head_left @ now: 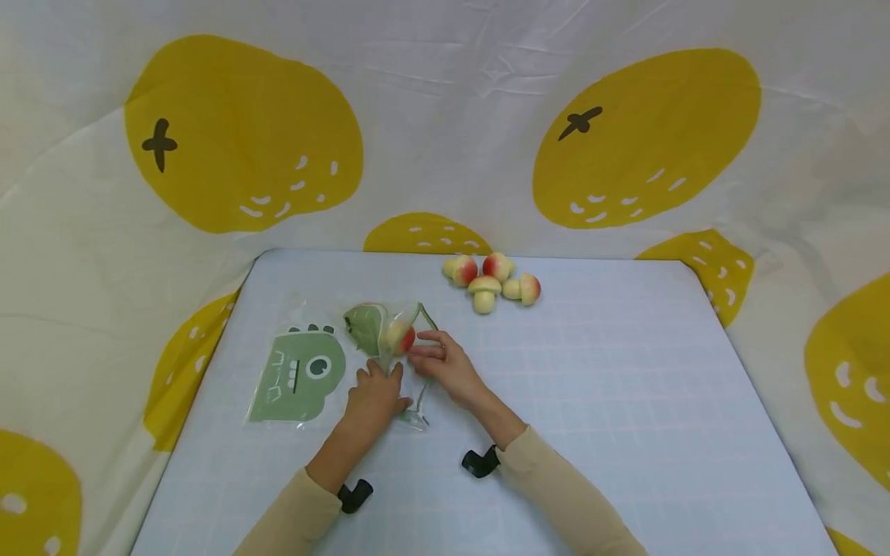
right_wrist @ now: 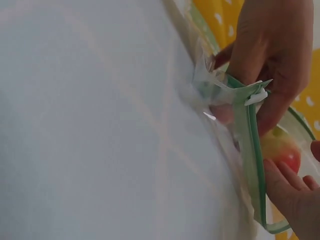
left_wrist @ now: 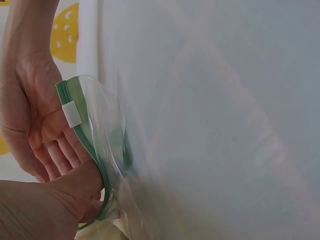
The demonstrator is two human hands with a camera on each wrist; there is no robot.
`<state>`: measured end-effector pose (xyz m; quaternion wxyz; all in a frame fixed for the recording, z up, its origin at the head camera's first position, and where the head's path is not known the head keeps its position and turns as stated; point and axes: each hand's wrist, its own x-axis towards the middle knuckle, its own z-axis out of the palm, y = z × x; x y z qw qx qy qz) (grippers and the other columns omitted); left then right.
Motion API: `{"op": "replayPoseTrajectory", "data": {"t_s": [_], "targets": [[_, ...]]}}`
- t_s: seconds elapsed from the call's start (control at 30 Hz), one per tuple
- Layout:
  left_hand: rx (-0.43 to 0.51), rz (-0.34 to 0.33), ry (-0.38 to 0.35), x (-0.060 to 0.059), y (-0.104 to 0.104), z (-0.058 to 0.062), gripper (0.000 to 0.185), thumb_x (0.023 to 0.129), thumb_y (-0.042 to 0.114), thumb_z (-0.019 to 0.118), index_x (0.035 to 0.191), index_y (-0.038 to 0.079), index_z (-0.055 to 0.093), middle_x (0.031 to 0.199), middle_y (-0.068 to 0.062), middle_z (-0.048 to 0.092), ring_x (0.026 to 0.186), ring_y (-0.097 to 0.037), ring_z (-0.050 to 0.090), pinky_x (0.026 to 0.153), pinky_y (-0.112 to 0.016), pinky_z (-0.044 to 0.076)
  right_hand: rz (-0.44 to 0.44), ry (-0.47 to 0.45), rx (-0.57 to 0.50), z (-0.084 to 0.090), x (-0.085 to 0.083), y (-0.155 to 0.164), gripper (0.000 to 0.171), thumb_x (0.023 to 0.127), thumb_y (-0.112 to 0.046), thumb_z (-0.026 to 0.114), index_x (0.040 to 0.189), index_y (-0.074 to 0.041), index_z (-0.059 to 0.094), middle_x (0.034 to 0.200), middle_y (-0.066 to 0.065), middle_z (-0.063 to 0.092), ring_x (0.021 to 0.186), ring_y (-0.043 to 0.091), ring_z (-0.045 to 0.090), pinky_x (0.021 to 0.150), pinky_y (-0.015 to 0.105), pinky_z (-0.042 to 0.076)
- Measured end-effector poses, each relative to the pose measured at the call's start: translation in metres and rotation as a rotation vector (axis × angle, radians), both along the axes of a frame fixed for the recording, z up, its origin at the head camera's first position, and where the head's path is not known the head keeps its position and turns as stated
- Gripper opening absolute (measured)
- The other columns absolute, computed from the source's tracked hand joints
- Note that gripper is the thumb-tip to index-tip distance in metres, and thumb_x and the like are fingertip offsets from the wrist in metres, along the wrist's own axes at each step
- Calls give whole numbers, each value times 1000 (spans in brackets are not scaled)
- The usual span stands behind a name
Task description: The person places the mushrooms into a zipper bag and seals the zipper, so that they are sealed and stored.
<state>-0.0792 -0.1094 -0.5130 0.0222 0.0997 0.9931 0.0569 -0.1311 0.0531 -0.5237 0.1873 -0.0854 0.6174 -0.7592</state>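
A clear zip bag with a green rim and a green monster print stands partly open on the table. Its white slider shows at the rim. Inside the mouth is a toy mushroom, its cap red and yellow. My left hand is at the bag's mouth, fingers spread, with the rim passing around them. From the right, my right hand reaches in; its extended fingers touch the mushroom, and the thumb stands apart from it. In the left wrist view the right palm faces the bag.
Several more toy mushrooms lie grouped near the table's back edge. Left of the hands, a flat clear bag with a green one-eyed monster print lies on the table. A fabric backdrop with yellow fruit shapes rises behind.
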Motion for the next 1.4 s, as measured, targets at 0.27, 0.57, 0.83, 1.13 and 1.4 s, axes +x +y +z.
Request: {"op": "replayPoseTrajectory", "data": {"t_s": [0.27, 0.57, 0.83, 1.13, 1.4], "targets": [[-21, 1, 0, 2, 2, 2, 67, 81, 42, 83, 129, 1, 63, 118, -44, 51, 90, -50, 59, 56, -50, 56, 11, -74, -75, -1, -5, -6, 46, 100, 3, 53, 144, 3, 39, 139, 29, 52, 129, 42, 51, 98, 56, 45], [5, -14, 25, 2, 2, 4, 65, 79, 38, 85, 127, 0, 64, 119, -44, 50, 91, -51, 59, 57, -52, 56, 60, -119, -98, -6, -15, -10, 49, 103, -1, 49, 149, -2, 33, 149, 25, 43, 133, 38, 46, 97, 58, 45], [24, -19, 33, 1, 3, 3, 66, 77, 36, 87, 127, -1, 64, 119, -47, 50, 95, -56, 59, 59, -55, 56, 106, -128, -114, -13, -20, -12, 50, 104, -1, 47, 151, -4, 33, 149, 21, 45, 130, 32, 49, 97, 53, 47], [23, 12, -9, -1, 3, 0, 67, 77, 37, 86, 128, 0, 63, 122, -49, 48, 98, -59, 57, 61, -57, 55, 156, -127, -112, -15, -23, -14, 55, 102, 3, 46, 154, -4, 29, 152, 20, 42, 131, 31, 48, 100, 49, 45], [45, 32, -67, -2, 4, 7, 68, 79, 36, 86, 129, -1, 61, 124, -48, 46, 100, -58, 56, 65, -60, 54, 71, -89, -121, -9, -12, -2, 58, 96, 11, 50, 151, 2, 33, 148, 25, 45, 133, 38, 48, 98, 38, 47]]}}
